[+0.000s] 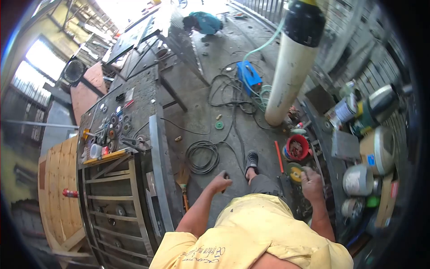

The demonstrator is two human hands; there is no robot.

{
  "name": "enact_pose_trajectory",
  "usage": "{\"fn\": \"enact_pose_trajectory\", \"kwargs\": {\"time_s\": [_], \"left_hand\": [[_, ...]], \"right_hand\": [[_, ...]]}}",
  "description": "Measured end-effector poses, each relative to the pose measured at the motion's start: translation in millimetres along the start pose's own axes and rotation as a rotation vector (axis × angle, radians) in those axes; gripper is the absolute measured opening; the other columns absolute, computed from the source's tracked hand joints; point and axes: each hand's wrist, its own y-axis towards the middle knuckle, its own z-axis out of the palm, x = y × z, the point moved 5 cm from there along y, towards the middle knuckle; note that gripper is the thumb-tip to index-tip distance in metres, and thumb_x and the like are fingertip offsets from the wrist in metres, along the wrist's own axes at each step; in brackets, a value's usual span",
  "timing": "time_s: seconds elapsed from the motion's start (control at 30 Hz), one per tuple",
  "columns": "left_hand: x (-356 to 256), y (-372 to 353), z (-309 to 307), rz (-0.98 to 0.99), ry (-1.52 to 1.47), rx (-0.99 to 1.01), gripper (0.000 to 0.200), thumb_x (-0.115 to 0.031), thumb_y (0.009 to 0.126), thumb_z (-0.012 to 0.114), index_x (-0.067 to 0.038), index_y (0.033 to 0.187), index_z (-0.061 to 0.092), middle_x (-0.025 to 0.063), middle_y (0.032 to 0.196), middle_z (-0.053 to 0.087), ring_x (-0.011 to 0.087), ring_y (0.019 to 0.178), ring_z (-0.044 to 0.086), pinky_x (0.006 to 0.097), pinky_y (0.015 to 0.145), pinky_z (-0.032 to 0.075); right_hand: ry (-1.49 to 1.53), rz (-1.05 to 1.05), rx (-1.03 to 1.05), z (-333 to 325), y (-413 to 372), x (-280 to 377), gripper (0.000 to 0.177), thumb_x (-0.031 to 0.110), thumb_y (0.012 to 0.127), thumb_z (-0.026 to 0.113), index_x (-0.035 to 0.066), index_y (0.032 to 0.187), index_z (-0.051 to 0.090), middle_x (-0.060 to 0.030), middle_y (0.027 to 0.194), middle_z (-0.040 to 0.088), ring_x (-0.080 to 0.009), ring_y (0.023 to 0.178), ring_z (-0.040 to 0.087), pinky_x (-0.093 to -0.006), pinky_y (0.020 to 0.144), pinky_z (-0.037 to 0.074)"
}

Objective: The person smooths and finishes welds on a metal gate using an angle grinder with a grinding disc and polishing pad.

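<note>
My left hand (pixel 219 182) is closed in front of my body, above the floor. A thin dark object (pixel 223 191) shows at its fingers, too small to make out. My right hand (pixel 312 184) is closed at the edge of a yellow grinding disc (pixel 294 173) with a dark centre. The fingertips appear to pinch the disc's right side. Just beyond the disc stands a red bucket (pixel 296 147) with things in it. A long orange-red bar (pixel 279 157) lies to the left of the bucket.
On the left, a metal workbench (pixel 143 96) carries several discs and tools. A coiled black cable (pixel 202 157) and a broom (pixel 183 179) lie nearby. Ahead stand a blue machine (pixel 249 77) and a tall gas cylinder (pixel 289 67). Containers (pixel 358 179) line the right. A person (pixel 205 23) crouches far ahead.
</note>
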Motion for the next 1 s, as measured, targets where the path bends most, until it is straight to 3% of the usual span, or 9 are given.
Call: {"fn": "enact_pose_trajectory", "kwargs": {"time_s": [0.13, 0.27, 0.3, 0.33, 0.53, 0.67, 0.77, 0.87, 1.0], "left_hand": [[-77, 3, -32, 0.065, 0.055, 0.036, 0.038, -0.027, 0.077, 0.067, -0.002, 0.102, 0.056, 0.0070, 0.078, 0.056, 0.0186, 0.069, 0.054, 0.0368, 0.062, 0.047], [-57, 20, -107, -0.059, 0.068, -0.287, 0.047, -0.029, 0.077, 0.066, 0.000, 0.113, 0.059, 0.0143, 0.090, 0.066, 0.0222, 0.077, 0.062, 0.0359, 0.070, 0.050], [-29, 27, -125, -0.111, 0.099, -0.351, 0.049, -0.030, 0.077, 0.066, 0.002, 0.114, 0.060, 0.0158, 0.092, 0.067, 0.0231, 0.080, 0.064, 0.0366, 0.072, 0.051], [9, 35, -144, -0.168, 0.136, -0.415, 0.051, -0.031, 0.077, 0.066, 0.003, 0.115, 0.060, 0.0173, 0.095, 0.068, 0.0240, 0.082, 0.065, 0.0374, 0.074, 0.051], [149, 7, -161, -0.526, -0.267, -0.503, 0.039, -0.030, 0.079, 0.069, 0.003, 0.100, 0.066, 0.0162, 0.089, 0.069, 0.0242, 0.082, 0.066, 0.0404, 0.074, 0.052], [138, 16, -156, -0.580, 0.043, -0.388, 0.047, -0.032, 0.081, 0.070, 0.004, 0.110, 0.065, 0.0211, 0.100, 0.070, 0.0290, 0.093, 0.067, 0.0430, 0.082, 0.052], [77, 34, -175, -0.622, -0.110, -0.310, 0.060, -0.037, 0.080, 0.069, 0.005, 0.123, 0.061, 0.0264, 0.117, 0.066, 0.0316, 0.108, 0.065, 0.0426, 0.089, 0.051], [96, 98, -221, -0.465, 0.022, -0.341, 0.062, -0.037, 0.080, 0.067, 0.006, 0.125, 0.060, 0.0277, 0.123, 0.063, 0.0320, 0.111, 0.064, 0.0410, 0.091, 0.051], [6, 118, -272, -0.246, -0.075, -0.487, 0.050, -0.032, 0.080, 0.065, 0.005, 0.112, 0.062, 0.0231, 0.107, 0.069, 0.0313, 0.098, 0.066, 0.0388, 0.087, 0.051]], "right_hand": [[-0.042, 0.205, 0.360, 102, 71, -61, 0.029, 0.020, 0.096, 0.055, 0.004, 0.120, 0.057, -0.0286, 0.097, 0.066, -0.0462, 0.094, 0.065, -0.0492, 0.077, 0.052], [-0.308, 0.826, 0.599, 185, 38, -234, 0.042, 0.030, 0.096, 0.054, 0.003, 0.128, 0.054, -0.0297, 0.114, 0.064, -0.0442, 0.110, 0.062, -0.0510, 0.090, 0.050], [-0.279, 0.689, 0.767, 220, 4, -306, 0.044, 0.029, 0.096, 0.053, 0.001, 0.130, 0.053, -0.0308, 0.117, 0.063, -0.0442, 0.112, 0.061, -0.0496, 0.092, 0.049], [-0.259, 0.850, 0.843, 224, -20, -325, 0.044, 0.029, 0.096, 0.053, 0.001, 0.130, 0.053, -0.0308, 0.117, 0.063, -0.0443, 0.112, 0.061, -0.0496, 0.092, 0.049], [-0.032, 1.139, 0.807, 245, -13, -290, 0.044, 0.029, 0.096, 0.053, 0.001, 0.130, 0.053, -0.0309, 0.117, 0.063, -0.0443, 0.113, 0.061, -0.0495, 0.092, 0.049], [0.060, 1.099, 0.734, 279, 34, -268, 0.044, 0.029, 0.096, 0.053, 0.000, 0.130, 0.054, -0.0310, 0.118, 0.063, -0.0443, 0.113, 0.061, -0.0494, 0.093, 0.049], [0.095, 1.018, 0.676, 299, 84, -245, 0.045, 0.029, 0.096, 0.053, 0.000, 0.129, 0.054, -0.0310, 0.118, 0.063, -0.0443, 0.113, 0.061, -0.0493, 0.093, 0.049], [0.121, 0.917, 0.644, 315, 138, -212, 0.045, 0.029, 0.096, 0.053, 0.000, 0.129, 0.054, -0.0311, 0.118, 0.063, -0.0443, 0.113, 0.061, -0.0493, 0.093, 0.049], [0.141, 0.818, 0.640, 336, 185, -170, 0.045, 0.030, 0.096, 0.053, 0.000, 0.129, 0.054, -0.0312, 0.118, 0.063, -0.0443, 0.113, 0.061, -0.0492, 0.093, 0.049]]}}
